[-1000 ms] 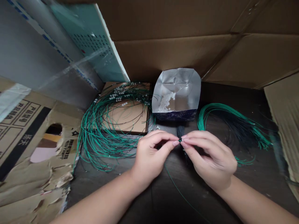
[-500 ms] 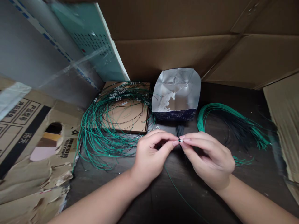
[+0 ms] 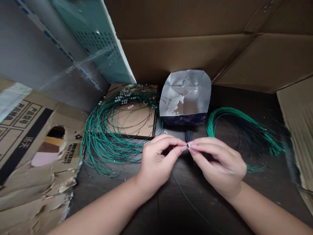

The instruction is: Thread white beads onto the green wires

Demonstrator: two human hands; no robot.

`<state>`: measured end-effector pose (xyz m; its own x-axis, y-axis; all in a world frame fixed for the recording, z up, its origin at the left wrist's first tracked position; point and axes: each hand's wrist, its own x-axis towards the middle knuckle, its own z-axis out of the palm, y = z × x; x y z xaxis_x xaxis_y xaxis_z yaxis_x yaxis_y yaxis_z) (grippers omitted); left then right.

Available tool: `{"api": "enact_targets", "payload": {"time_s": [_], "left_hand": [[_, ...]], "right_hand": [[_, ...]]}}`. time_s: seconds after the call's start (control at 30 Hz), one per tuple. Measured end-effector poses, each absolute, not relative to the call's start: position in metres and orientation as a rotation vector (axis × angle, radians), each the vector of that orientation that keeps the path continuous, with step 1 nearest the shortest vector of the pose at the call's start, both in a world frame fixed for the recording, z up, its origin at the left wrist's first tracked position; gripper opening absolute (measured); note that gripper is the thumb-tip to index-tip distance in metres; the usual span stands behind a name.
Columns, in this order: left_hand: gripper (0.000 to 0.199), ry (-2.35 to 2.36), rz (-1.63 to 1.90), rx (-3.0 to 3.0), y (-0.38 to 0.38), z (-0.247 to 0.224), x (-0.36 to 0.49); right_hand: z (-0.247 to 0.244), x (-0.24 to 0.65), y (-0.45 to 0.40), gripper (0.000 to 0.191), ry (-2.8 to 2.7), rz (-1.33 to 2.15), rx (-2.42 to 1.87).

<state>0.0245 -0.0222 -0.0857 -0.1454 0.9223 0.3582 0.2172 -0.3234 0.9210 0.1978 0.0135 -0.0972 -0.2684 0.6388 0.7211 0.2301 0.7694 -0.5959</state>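
My left hand (image 3: pixel 161 160) pinches a thin green wire (image 3: pixel 184 193) between thumb and index finger; its tail hangs down toward the front edge of the view. Fingertip to fingertip with it, my right hand (image 3: pixel 217 166) is closed on a small white bead-like piece (image 3: pixel 188 146) at the wire's end. The fingertips cover most of this piece. Behind the hands stands an opened silver-lined pouch (image 3: pixel 193 89), with many small white pieces (image 3: pixel 175 103) inside. A bundle of black wires (image 3: pixel 188 135) lies just beyond my fingertips.
To the left, green wires (image 3: pixel 97 140) with white pieces on them drape over a flat cardboard box (image 3: pixel 137 122). Another green and black wire bundle (image 3: pixel 225 112) lies on the right of the dark table (image 3: pixel 146 209). Cardboard walls (image 3: pixel 190 52) enclose the back and sides.
Both hands stay fingertip to fingertip in nearly the same place. The white piece shows slightly less between the fingers; the view has shifted a little.
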Motion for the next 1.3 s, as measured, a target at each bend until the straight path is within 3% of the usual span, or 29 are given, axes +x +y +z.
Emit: {"api": "enact_targets", "payload": {"time_s": [0.47,0.73,1.3], "left_hand": [[0.007,1.330,1.455,1.529,-0.022,-0.086,0.025],[0.007,1.331,1.455,1.502,-0.022,-0.086,0.025],[0.007,1.333,1.474,1.542,-0.023,-0.087,0.024]], "right_hand": [[-0.099,0.197,0.012,0.029,-1.818,0.465,-0.688],[-0.106,0.198,0.011,0.040,-1.777,0.524,-0.706],[-0.107,0.198,0.011,0.036,-1.782,0.497,-0.719]]}}
